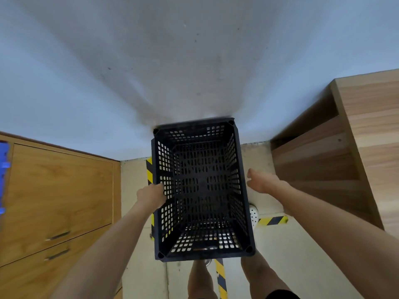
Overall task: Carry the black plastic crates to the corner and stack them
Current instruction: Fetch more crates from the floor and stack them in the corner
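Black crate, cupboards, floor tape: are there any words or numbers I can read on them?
None can be read.
Black crate: no label shows.
Wooden cupboard: no writing.
Striped floor tape: yellow and black stripes only.

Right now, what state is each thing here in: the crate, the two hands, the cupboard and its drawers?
Black crate: upright, open top, nothing inside, against the wall.
Left hand: closed on the crate's left rim.
Right hand: open, just off the crate's right side, not gripping.
Cupboard door: shut.
Drawers: shut.
Wooden shelf unit: open-fronted; contents not visible.
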Demonstrator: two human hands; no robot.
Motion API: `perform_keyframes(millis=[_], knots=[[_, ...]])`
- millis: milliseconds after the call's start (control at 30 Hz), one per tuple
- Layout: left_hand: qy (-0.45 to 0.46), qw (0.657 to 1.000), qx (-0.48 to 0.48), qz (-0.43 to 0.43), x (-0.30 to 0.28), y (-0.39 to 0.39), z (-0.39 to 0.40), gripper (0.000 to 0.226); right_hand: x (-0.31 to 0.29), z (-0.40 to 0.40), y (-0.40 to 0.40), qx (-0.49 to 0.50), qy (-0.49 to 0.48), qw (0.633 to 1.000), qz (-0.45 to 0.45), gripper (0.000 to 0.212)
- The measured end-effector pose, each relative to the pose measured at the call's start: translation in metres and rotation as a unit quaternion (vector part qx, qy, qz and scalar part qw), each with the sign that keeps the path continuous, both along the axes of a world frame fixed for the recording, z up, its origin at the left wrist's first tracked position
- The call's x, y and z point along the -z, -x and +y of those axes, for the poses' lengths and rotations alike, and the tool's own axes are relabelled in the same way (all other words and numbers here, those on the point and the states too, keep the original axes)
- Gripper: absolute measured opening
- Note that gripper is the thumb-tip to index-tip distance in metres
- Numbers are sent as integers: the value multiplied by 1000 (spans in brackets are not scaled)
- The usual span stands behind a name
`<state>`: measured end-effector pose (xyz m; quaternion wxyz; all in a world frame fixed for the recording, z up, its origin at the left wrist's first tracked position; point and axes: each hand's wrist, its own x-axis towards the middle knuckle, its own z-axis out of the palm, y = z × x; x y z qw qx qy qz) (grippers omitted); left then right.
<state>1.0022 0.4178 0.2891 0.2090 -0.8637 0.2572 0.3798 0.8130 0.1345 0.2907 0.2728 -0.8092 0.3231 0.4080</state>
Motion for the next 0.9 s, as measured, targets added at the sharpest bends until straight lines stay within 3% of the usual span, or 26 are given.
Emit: perform_keyframes(millis=[267, 367, 633, 900], knots=[[153, 982, 96, 45, -71, -8, -38, 37, -83, 10, -36, -38, 1, 996, -85, 28], [162, 968, 175, 83, -90, -4, -42, 40, -109, 29, -40, -50, 5, 994, -96, 26], [173, 914, 356, 86, -140, -13, -30, 44, -158, 92, -13, -4, 67, 994, -87, 31], [152, 858, 490, 14, -190, -5, -44, 41, -208, 137, 41, 127, 154, 974, -108, 31]])
